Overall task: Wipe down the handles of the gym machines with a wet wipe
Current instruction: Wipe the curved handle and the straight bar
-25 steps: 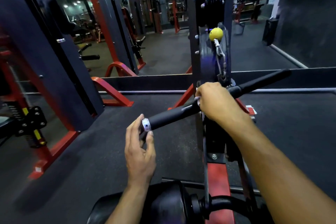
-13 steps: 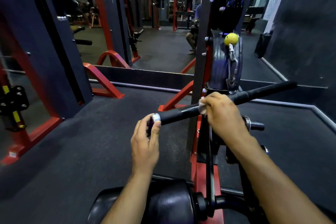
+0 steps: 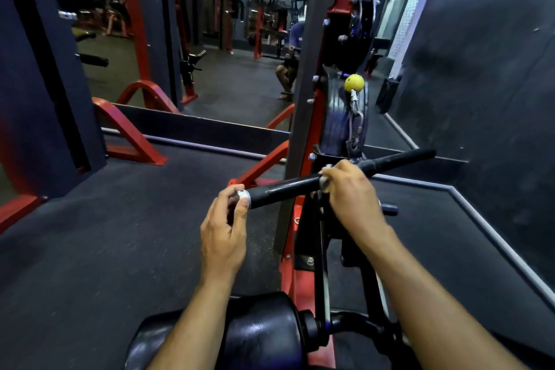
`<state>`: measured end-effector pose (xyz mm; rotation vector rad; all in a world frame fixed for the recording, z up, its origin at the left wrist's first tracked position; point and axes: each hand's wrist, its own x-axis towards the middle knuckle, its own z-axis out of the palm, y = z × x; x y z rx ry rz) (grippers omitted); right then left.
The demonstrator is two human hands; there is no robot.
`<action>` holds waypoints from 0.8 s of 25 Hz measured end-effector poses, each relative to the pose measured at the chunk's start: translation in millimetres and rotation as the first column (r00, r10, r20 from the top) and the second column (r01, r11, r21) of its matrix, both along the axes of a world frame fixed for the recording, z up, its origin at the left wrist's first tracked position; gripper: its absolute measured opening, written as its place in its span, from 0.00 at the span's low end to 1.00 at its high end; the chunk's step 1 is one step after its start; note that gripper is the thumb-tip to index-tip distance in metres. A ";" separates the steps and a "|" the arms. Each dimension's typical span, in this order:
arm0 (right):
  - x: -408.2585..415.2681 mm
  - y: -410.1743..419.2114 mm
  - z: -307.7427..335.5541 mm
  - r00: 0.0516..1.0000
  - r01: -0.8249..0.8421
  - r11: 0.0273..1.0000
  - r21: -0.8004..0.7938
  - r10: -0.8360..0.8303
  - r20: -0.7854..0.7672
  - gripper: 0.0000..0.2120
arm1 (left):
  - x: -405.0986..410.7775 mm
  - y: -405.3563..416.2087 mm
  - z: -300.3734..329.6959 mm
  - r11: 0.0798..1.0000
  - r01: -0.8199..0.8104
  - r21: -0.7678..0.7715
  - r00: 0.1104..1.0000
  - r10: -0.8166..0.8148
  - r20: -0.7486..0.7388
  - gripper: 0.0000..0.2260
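A black bar handle (image 3: 288, 189) runs across the middle of the frame, tilted so its right end rises toward the right edge and its left end drops toward centre. The left part looks smooth and glossy; the right part (image 3: 399, 159) is matte, like a rubber grip. A silver cap (image 3: 244, 195) closes the left end. A metal carabiner and chain (image 3: 354, 126) hang from a yellow ball (image 3: 353, 82) down to the bar's midpoint.

The left hand (image 3: 223, 237), lower centre, has its fingers curled and pinches the capped end between thumb and fingertips. The right hand (image 3: 350, 189), just right of centre, is clamped over the bar near its middle, with a white wet wipe (image 3: 323, 182) pressed under the fingers; only a small crumpled edge of it shows.

The bar under the right palm is hidden. A black roller pad (image 3: 261, 330) is cut off by the bottom edge. A seated person (image 3: 289, 66) in the background is blurred and partly behind the upright post (image 3: 303, 99).
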<state>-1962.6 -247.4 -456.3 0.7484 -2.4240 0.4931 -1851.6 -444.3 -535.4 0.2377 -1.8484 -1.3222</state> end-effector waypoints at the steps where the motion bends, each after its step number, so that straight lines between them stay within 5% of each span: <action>1: -9.7 6.1 6.2 0.997 0.072 0.996 0.048 -0.074 0.038 0.06 | -0.1 0.8 0.5 1.000 -0.004 -0.002 1.000 0.004 0.010 0.09; 3: -15.9 7.5 13.1 0.980 0.159 0.978 0.137 -0.174 0.102 0.07 | 1.9 1.5 2.0 1.000 -0.016 0.003 1.000 0.016 0.020 0.08; 9: 1.0 -5.2 16.7 0.941 0.271 0.963 -0.004 -0.264 0.211 0.09 | 2.0 0.5 5.9 0.998 -0.036 0.052 0.998 0.034 0.050 0.06; 17: 69.8 -70.2 -23.5 0.984 -0.172 0.981 -0.086 0.175 0.032 0.07 | -11.4 -8.4 -7.9 0.979 -0.056 0.198 0.992 0.033 0.118 0.17; 20: 43.4 -41.3 -13.8 0.993 -0.118 0.993 0.003 0.118 -0.018 0.09 | -15.4 -9.1 -10.0 0.961 -0.042 0.273 0.992 0.008 0.124 0.18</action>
